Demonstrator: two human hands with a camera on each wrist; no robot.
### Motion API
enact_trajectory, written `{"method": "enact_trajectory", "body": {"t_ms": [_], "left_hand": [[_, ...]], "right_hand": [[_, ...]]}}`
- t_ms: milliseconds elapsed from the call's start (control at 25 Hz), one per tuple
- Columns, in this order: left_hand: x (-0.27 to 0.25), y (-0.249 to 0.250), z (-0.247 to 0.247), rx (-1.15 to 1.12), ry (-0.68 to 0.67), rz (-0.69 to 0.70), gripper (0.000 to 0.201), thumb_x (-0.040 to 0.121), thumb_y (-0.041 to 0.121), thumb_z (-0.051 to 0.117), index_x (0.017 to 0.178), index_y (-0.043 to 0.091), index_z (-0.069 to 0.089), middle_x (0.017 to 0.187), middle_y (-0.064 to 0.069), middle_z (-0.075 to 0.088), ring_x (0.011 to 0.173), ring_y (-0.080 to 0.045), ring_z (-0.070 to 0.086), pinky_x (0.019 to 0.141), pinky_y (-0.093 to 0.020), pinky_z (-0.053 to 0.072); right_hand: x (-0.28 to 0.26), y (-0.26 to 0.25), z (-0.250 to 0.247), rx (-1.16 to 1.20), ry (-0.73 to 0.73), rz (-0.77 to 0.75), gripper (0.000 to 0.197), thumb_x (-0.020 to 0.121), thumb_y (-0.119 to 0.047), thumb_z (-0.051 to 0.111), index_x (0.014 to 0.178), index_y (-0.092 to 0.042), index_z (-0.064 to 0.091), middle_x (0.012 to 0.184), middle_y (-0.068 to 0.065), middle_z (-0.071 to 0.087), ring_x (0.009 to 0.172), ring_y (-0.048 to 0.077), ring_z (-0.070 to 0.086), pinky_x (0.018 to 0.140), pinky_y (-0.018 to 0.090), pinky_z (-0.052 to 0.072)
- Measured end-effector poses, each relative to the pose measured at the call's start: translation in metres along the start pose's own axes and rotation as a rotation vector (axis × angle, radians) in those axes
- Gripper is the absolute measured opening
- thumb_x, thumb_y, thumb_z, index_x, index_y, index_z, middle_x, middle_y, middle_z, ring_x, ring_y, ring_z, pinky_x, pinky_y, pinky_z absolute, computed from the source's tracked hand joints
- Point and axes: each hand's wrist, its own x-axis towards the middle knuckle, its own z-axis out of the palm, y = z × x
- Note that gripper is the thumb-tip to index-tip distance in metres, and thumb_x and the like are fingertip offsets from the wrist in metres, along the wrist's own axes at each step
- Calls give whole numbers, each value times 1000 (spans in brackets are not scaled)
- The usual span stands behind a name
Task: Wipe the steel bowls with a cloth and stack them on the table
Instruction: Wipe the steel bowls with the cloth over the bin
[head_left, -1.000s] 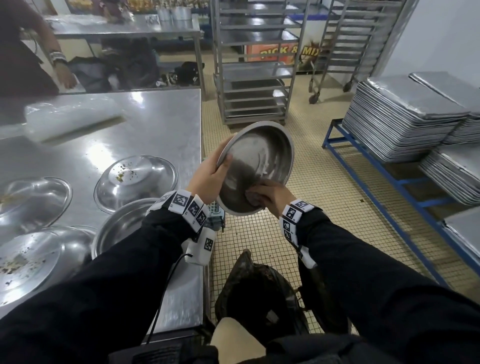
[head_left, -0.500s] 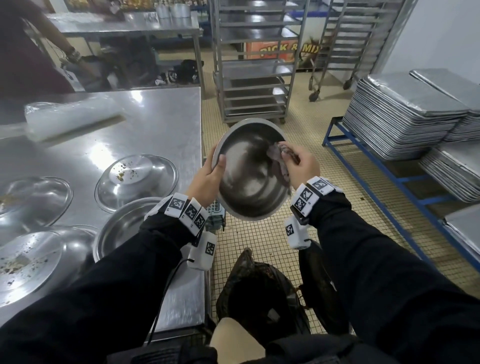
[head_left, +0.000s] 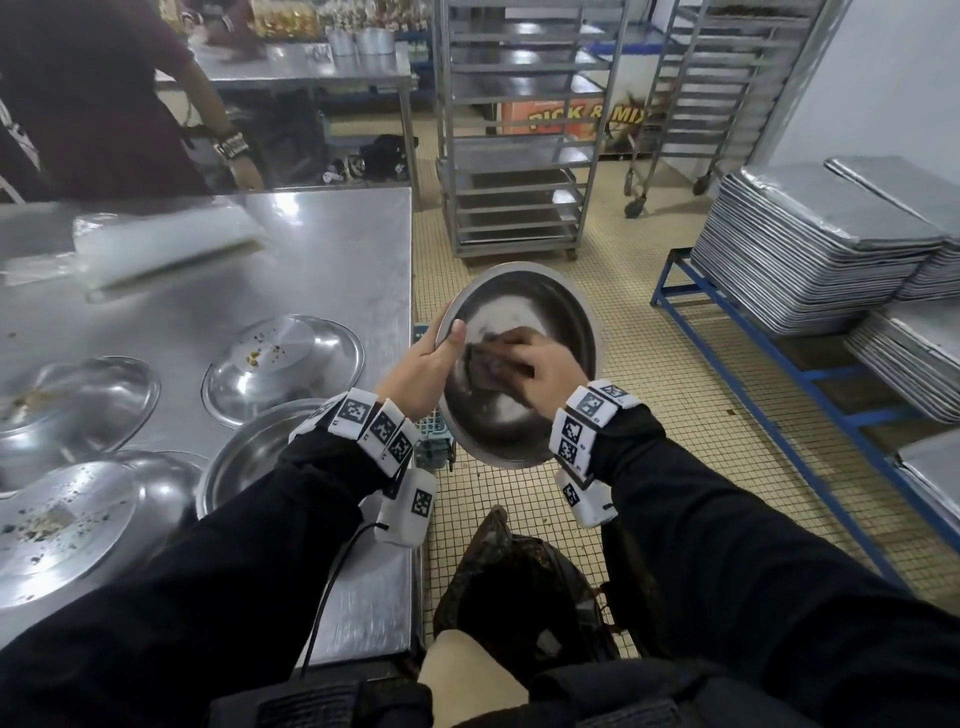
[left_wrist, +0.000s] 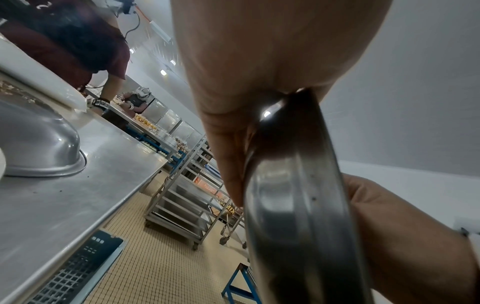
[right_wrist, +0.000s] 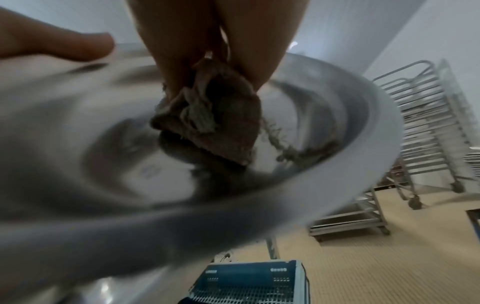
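Your left hand (head_left: 423, 371) pinches the rim of the steel bowl (head_left: 558, 312), thumb over the lip and fingers behind, holding it tilted off the table's (head_left: 332, 249) edge, above the tiled floor (head_left: 613, 499) and a dark bag (head_left: 524, 582); your right hand (head_left: 540, 369) is bunched round a brown cloth (right_wrist: 207, 121) and presses it into the bowl's hollow. The risk is that one-sided grip — push hard with the cloth near the far rim and the bowl could lever out of your thumb and drop to the floor, since nothing supports it underneath. Scraps could also be smeared rather than lifted if the cloth is already loaded. The right wrist view shows what the head view hides: the cloth is frayed, and a streak of residue (right_wrist: 288, 148) lies just beside it on the inner wall. The left wrist view alone shows the thin rim seated in the thumb crease. Only the head view shows the soiled upturned bowls (head_left: 283, 366) waiting on the table — no clean stack is visible yet
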Motion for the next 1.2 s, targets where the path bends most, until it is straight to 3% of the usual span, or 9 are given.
{"method": "enact_trajectory", "body": {"t_ms": [120,240,400,560,680,800,920,1080,1200], "left_hand": [[1,6,-4,27,87,19,69,84,73,37,144,40,32,134,-6,54,126,-26,50,107,-50,40],[1,10,-11,71,122,49,43,93,62,39,133,47,42,112,6,63,105,-18,61,99,-49,47],[-14,12,-6,151,163,116,40,103,35,32,143,33,34,84,23,63,74,6,61,72,-20,49],[-29,20,0,61,235,89,45,105,26,30,149,22,24,111,15,50,85,18,53,66,2,40],[-43,26,10,-40,260,23,50,105,26,26,152,16,12,134,8,34,113,3,32,58,11,29],[-48,29,17,-87,297,-18,52,106,30,25,153,15,10,153,-4,27,115,-2,23,60,14,22],[-47,26,13,-93,290,-16,53,105,31,28,153,15,10,155,-3,26,117,2,22,62,15,20],[-50,34,3,-88,282,21,50,105,29,28,152,15,16,126,8,36,115,-2,31,59,10,30],[-49,39,1,-34,280,61,48,105,30,29,151,18,20,123,16,33,112,6,34,64,11,28]], "right_hand": [[-16,-4,16,97,-175,-49,27,88,-14,62,113,-22,68,121,-1,58,110,15,54,102,26,39],[-29,7,13,10,-239,-98,29,89,-10,59,116,-16,66,121,3,59,111,15,53,98,14,35],[-41,8,-7,-221,-438,155,28,94,-15,51,119,-10,63,123,7,58,114,23,53,97,23,38],[-58,-6,-17,52,54,455,24,96,-20,49,111,-15,66,100,-2,65,91,13,58,78,20,46],[-60,-44,-12,328,367,519,24,96,-30,49,115,-24,63,105,-11,63,95,6,58,71,9,41],[-62,-74,15,243,91,251,32,98,-32,43,126,-23,56,128,-8,56,112,7,51,96,26,44],[-72,-63,42,-4,-230,22,49,101,-45,25,146,-28,29,153,-7,28,142,8,21,118,31,13],[-70,-29,28,-350,-257,59,78,87,-65,-5,147,-27,26,154,-5,25,144,15,16,116,34,3],[-62,-44,31,-61,-244,97,57,99,-51,15,144,-23,34,151,-2,33,142,13,21,117,31,11]]}}
